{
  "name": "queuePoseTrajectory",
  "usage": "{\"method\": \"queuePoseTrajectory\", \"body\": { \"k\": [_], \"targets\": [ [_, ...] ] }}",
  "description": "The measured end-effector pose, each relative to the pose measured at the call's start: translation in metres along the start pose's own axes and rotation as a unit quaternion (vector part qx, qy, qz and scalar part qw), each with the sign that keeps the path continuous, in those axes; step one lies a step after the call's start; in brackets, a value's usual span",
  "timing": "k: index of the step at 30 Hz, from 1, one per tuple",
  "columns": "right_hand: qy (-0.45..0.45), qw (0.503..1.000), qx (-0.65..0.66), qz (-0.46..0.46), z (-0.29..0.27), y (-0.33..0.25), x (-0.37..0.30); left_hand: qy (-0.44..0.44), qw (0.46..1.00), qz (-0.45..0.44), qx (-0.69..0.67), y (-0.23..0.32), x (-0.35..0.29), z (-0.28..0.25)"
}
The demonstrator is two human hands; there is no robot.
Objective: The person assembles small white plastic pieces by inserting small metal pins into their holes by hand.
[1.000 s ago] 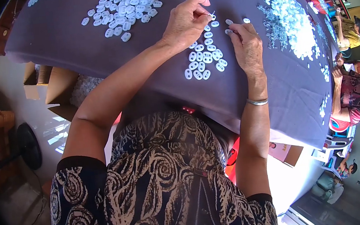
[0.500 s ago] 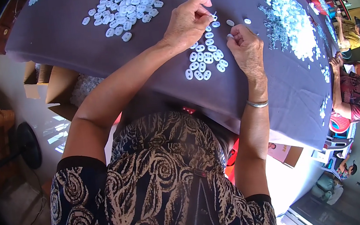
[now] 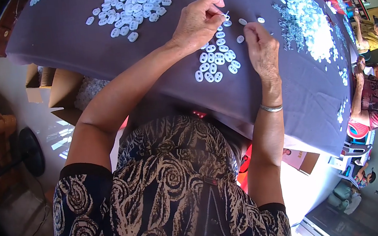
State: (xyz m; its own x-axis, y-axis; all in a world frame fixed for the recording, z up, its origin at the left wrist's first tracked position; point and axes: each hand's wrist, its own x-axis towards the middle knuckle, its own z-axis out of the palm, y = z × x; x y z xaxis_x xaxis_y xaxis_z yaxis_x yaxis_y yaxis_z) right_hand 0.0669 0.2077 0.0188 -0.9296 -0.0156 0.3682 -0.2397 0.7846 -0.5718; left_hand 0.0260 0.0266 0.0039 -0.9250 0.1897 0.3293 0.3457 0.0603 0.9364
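My left hand [image 3: 198, 22] is raised just above a purple cloth-covered table [image 3: 153, 61]. Its thumb and forefinger pinch one small white oval piece [image 3: 225, 16]. My right hand [image 3: 261, 47] rests knuckles-up on the cloth to the right, fingertips bent down near two loose white pieces [image 3: 243, 21]. Whether those fingers hold anything is hidden. Between and below the hands lies a neat cluster of white oval pieces [image 3: 215, 63] in short rows.
A larger heap of white pieces [image 3: 131, 9] lies at the far left of the table. A long white pile [image 3: 303, 14] and a grey patch of tiny parts [image 3: 290, 30] lie at the right. Cardboard boxes [image 3: 60, 89] stand below left. Other people sit at the right edge [image 3: 375, 95].
Both hands stay almost where they were; the right hand's fingers shift slightly on the cloth while the left keeps its pinch on the white piece.
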Motion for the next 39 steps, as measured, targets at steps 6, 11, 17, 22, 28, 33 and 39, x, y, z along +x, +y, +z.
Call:
{"method": "queuePoseTrajectory", "body": {
  "k": [6, 11, 17, 22, 28, 33, 39],
  "targets": [
    [-0.073, 0.993, 0.093, -0.013, -0.011, 0.006, 0.003, 0.003, 1.0, 0.009, -0.003, -0.002, 0.001, -0.001],
    [-0.114, 0.991, 0.07, 0.0, -0.012, 0.002, 0.002, 0.004, 1.0, 0.014, 0.002, -0.002, 0.002, -0.001],
    [-0.135, 0.987, 0.085, 0.026, -0.016, 0.0, 0.001, -0.01, 1.0, -0.007, 0.0, 0.003, -0.001, 0.001],
    [-0.08, 0.986, 0.132, 0.067, -0.011, 0.006, 0.004, -0.061, 0.997, -0.028, -0.032, 0.008, -0.007, 0.007],
    [0.01, 0.869, 0.46, 0.183, -0.006, -0.008, 0.005, -0.118, 0.992, -0.044, -0.018, 0.015, -0.01, 0.008],
    [-0.004, 0.87, 0.464, 0.168, -0.004, -0.011, 0.001, -0.145, 0.988, -0.048, -0.002, 0.018, -0.011, 0.008],
    [-0.008, 0.878, 0.45, 0.163, -0.002, -0.011, 0.0, -0.149, 0.987, -0.055, 0.02, 0.02, -0.011, 0.007]
  ]
}}
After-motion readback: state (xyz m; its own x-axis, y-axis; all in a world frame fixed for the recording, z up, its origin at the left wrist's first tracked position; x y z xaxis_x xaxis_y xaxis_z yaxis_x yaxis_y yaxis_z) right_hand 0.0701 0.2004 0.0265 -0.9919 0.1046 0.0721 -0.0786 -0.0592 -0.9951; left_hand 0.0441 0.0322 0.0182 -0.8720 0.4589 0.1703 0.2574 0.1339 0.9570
